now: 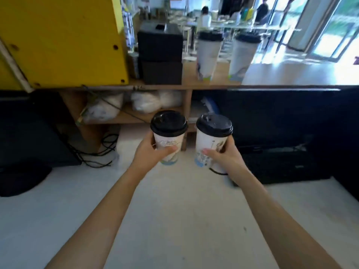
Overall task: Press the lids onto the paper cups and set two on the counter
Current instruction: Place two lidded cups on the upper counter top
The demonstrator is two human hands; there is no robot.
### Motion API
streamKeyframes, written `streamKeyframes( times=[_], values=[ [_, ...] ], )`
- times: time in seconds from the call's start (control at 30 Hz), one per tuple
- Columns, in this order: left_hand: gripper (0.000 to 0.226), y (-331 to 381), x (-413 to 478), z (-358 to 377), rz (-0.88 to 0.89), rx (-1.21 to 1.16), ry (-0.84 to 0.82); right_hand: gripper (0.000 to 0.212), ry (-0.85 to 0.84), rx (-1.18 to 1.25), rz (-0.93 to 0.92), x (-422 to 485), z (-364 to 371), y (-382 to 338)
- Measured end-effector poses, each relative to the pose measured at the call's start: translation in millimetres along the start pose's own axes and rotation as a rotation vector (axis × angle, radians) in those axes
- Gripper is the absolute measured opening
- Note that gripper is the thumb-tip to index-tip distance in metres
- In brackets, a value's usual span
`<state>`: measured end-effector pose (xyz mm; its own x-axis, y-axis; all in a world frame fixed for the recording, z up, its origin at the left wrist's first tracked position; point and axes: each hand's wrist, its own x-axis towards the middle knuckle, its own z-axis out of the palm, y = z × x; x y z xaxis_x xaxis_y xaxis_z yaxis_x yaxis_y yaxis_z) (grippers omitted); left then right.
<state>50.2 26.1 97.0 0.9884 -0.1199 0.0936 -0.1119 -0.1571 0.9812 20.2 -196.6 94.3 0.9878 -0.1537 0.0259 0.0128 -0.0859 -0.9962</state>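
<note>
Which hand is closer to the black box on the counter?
Left. The left hand is below the black box and a little to its left; the right hand is farther off to the box's right, also below.

The counter (291, 74) offers broad bare room along its right half, from the right-hand standing cup (242, 57) out to the right edge, and a bare strip runs along its front edge. Two lidded cups stand upright near the middle, the left one (208, 57) just beside the other with a narrow gap between them. Left of them, stacked black boxes (161, 55) fill the surface, and a yellow panel (64, 39) closes off the left end. Below the front edge, the open shelf holds white bags (136, 103). The left hand (153, 150) and right hand (223, 156) each carry a lidded cup, (168, 136) and (212, 140), low in front of the counter, close side by side without touching.
</note>
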Motion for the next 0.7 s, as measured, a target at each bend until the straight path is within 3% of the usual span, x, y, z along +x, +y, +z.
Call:
streamKeyframes(
  times=[0.17,0.4,0.5,0.7],
  values=[
    [0.059,84.7,25.8,40.9,0.108,-0.016,-0.097,0.062,0.075,0.006,-0.108,3.3,-68.4,-73.9],
    [0.048,180.8,60.9,116.9,0.256,-0.016,-0.224,0.061,0.118,-0.031,-0.215,20.0,-164.6,-151.9],
    [0.036,215.4,79.2,154.9,0.276,-0.009,-0.238,0.061,0.134,-0.080,-0.245,38.3,-204.1,-176.0],
    [0.036,264.4,132.1,225.4,0.287,-0.041,-0.268,0.064,0.175,-0.090,-0.305,92.7,-273.2,-216.6]
  ],
)
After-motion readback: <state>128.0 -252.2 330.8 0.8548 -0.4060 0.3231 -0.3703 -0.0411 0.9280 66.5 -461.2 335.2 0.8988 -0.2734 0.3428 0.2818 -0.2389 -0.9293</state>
